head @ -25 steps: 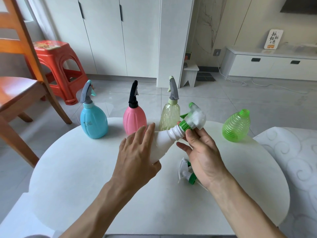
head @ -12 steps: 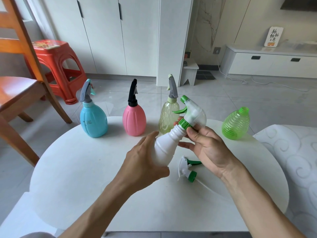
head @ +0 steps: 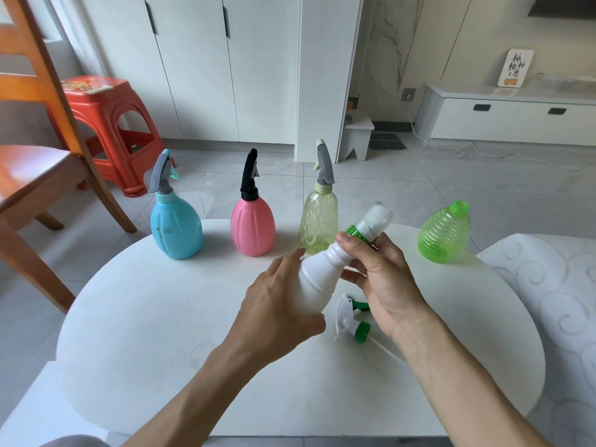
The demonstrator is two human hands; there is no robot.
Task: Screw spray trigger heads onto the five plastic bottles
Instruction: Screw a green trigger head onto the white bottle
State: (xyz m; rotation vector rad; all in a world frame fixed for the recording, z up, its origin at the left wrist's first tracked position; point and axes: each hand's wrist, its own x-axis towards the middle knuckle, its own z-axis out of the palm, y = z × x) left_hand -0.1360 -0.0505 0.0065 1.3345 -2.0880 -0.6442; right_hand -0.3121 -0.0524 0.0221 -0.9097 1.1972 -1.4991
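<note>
Left hand (head: 274, 304) wrapped round the belly of the white bottle (head: 317, 279), fingers curled and grasping it, tilted neck-up toward the right; held off the table (head: 161, 317) that way, presumably to steady the body while the cap turns. Right hand (head: 383, 279) at the neck, thumb and fingers pinching the green ribbed collar (head: 354, 232) of the white trigger head (head: 375, 219), a grip suited to twisting the thread home. Fourth head in hand, by the look of it.

Lined up upright along the far edge of the table: blue bottle (head: 175, 227), pink bottle (head: 252, 229) and yellowish clear bottle (head: 318, 221), each already carrying a head, parked out of the working space. Green ribbed bottle (head: 443, 233) well apart to the right, neck still bare. Spare white-and-green trigger head (head: 350, 319) lying on its side just beside the right wrist, its thin dip tube trailing off, presumably for the green bottle.

Hard to make out: how far the collar is seated on the thread, hidden under the right fingers. Nozzle and lever of the held head blurred. Lower part of the yellowish bottle covered by the white one. Orange chair (head: 35, 162) at the left cut off by the frame.
</note>
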